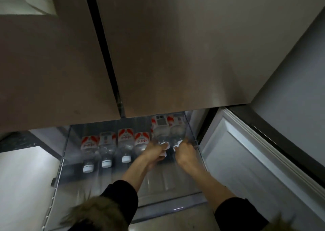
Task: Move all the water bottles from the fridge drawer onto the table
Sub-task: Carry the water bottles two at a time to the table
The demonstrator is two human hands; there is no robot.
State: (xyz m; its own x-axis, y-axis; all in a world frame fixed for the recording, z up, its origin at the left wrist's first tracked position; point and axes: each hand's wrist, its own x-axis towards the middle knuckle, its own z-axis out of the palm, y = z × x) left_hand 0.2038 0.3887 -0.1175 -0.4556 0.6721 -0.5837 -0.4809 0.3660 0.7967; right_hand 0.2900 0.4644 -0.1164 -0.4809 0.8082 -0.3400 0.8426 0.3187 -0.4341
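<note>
Bottles [107,148] lie side by side in the open drawer [186,183], low in the frame's middle, caps toward the camera. The left hand [153,151] curls around one bottle's neck; the right hand [184,151] clasps the rightmost bottle [176,130] at its cap.

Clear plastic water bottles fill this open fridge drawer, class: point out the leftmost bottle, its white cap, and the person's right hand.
Leftmost clear plastic bottle [88,145]: head view, on its red-and-white label.
White cap [87,168]: head view, cap's top.
Right hand [186,153]: head view, back of hand.
</note>
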